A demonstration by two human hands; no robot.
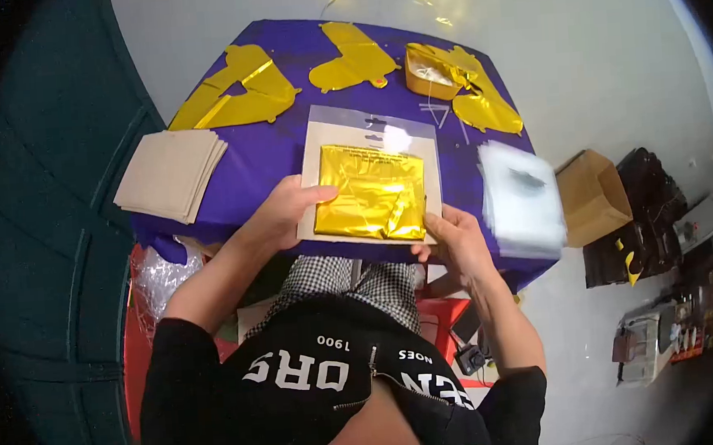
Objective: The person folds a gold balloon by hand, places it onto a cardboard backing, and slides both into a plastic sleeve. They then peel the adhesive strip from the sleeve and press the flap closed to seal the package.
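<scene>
Two hands hold one clear packet (367,143) flat over the near half of a table covered in a purple cloth (265,158). The packet has a pale card backing and a hang-hole at its far edge, and inside lies a folded square of gold foil (368,193), sitting toward the packet's 6 o'clock end. The left hand (284,213) meets the packet at its 9 o'clock edge, with the thumb stretched across the top up to the foil and the other fingers tucked beneath, so the edge is pinched between them. The right hand (455,244) takes the corner at 5 o'clock, with the thumb lying on the top face; its fingers are curled under the packet and mostly hidden. Taking the packet as the dial's centre, a stack of beige cards (171,173) lies on the cloth at 9 o'clock, near the left hand but apart from it. A blurred stack of clear bags (524,198) sits at 3 o'clock, just beside the right hand. Flat gold foil balloons (236,90) are spread from 11 to 1 o'clock, with a small cardboard tray (429,73) among them. A brown box (590,198) stands on the floor beyond the bags.
</scene>
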